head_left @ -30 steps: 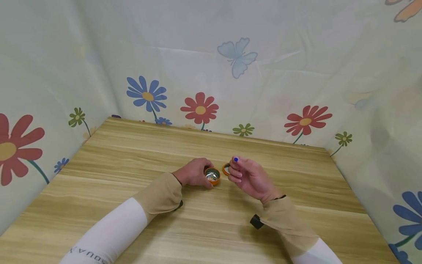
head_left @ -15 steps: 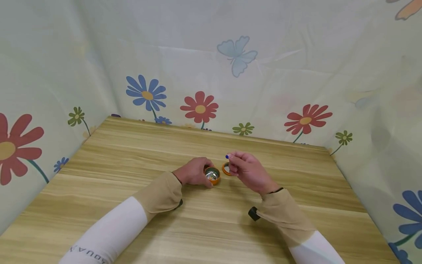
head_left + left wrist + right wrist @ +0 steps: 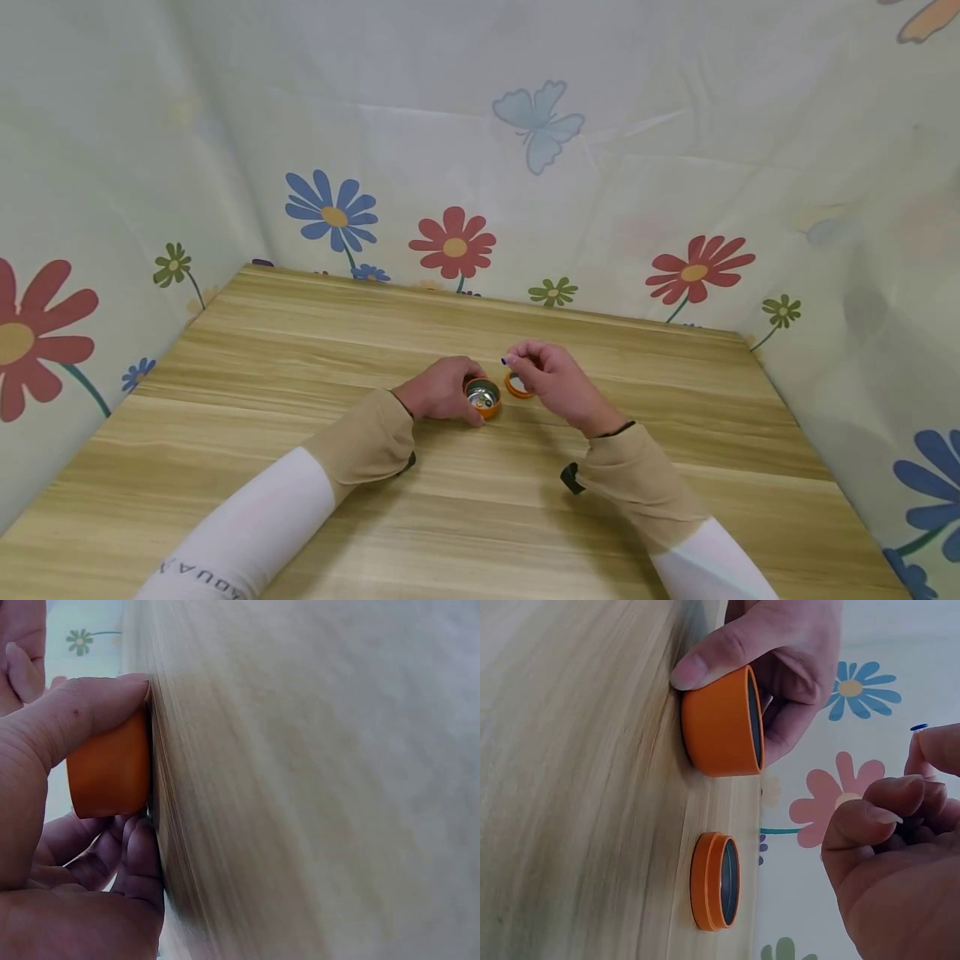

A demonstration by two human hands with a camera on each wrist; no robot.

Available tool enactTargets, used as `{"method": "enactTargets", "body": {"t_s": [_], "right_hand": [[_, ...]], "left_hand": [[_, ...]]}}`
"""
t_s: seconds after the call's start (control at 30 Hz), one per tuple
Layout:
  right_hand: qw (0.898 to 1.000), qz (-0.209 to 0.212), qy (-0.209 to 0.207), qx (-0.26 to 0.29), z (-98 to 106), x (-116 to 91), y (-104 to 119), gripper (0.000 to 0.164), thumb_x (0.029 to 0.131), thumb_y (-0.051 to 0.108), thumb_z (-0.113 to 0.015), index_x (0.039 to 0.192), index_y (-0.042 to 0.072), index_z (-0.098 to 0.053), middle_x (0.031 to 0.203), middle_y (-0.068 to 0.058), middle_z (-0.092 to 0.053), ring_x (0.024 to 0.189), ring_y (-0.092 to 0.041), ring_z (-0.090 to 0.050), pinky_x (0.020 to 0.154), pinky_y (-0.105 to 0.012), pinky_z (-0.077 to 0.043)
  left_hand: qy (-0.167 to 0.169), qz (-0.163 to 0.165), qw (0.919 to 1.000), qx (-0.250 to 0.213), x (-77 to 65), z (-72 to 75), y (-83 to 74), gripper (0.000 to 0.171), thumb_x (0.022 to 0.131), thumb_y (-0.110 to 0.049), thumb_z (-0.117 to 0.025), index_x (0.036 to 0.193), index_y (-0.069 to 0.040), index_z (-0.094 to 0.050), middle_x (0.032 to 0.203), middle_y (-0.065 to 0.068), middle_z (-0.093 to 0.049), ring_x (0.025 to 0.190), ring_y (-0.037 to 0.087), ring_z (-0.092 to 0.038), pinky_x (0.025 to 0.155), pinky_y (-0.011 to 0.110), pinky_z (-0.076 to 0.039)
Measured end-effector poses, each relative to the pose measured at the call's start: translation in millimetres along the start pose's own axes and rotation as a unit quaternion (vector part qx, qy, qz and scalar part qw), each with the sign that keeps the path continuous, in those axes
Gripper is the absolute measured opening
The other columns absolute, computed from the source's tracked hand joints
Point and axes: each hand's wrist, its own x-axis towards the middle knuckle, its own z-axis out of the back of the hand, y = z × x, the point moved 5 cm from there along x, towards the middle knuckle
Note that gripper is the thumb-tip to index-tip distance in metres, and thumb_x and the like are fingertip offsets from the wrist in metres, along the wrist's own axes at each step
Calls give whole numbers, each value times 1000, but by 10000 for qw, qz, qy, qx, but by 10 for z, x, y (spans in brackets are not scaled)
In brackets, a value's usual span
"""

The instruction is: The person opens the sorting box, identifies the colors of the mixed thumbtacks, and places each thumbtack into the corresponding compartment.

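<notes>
My left hand (image 3: 442, 390) grips a small round orange tin (image 3: 718, 727) standing upright on the table, thumb on one side and fingers on the other. A few tiny pieces (image 3: 483, 403) lie on its shiny silver bottom; their kind is too small to tell. Its orange lid (image 3: 703, 881) rests just to the right, hollow side up, apart from the tin. Above the lid, my right hand (image 3: 564, 387) pinches a tiny blue disc-like piece (image 3: 919, 727) between thumb and fingertip. The other fingers of that hand are curled. Part of the lid is hidden behind the right hand in the head view.
The wood-grain table (image 3: 465, 508) spreads out around both hands. A pale cloth wall (image 3: 420, 150) printed with flowers and a butterfly encloses the back and sides. A black strap end (image 3: 572, 479) sticks out from the right cuff.
My right hand has moved left with the blue piece, toward the tin, and has turned so its back faces up more. The left hand and the tin have stayed in place.
</notes>
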Motion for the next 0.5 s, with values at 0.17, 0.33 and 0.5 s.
{"method": "enactTargets", "body": {"t_s": [0.17,0.33,0.5], "right_hand": [[9921,428,0,-1176,-95,40,66,22,105,22,-58,109,2,-65,73,0,-49,64,-15,-43,58,-25,-38],[9732,775,190,-2159,-222,85,115,11,103,17,-62,100,7,-66,72,0,-47,61,-12,-42,58,-24,-37],[9545,893,343,-2825,-313,115,121,10,102,16,-64,101,7,-66,81,-1,-54,69,-12,-46,64,-25,-42]], "left_hand": [[0,-57,10000,-31,-2,4,-5,52,69,-18,-94,113,-6,-69,106,3,-68,95,15,-61,90,31,-53],[20,-105,9999,-83,1,-1,4,49,69,-18,-94,110,-7,-70,103,3,-68,90,13,-62,85,28,-53],[-9,-126,9999,10,4,-7,12,44,69,-19,-94,105,-10,-70,101,2,-67,86,12,-60,81,27,-53]]}}
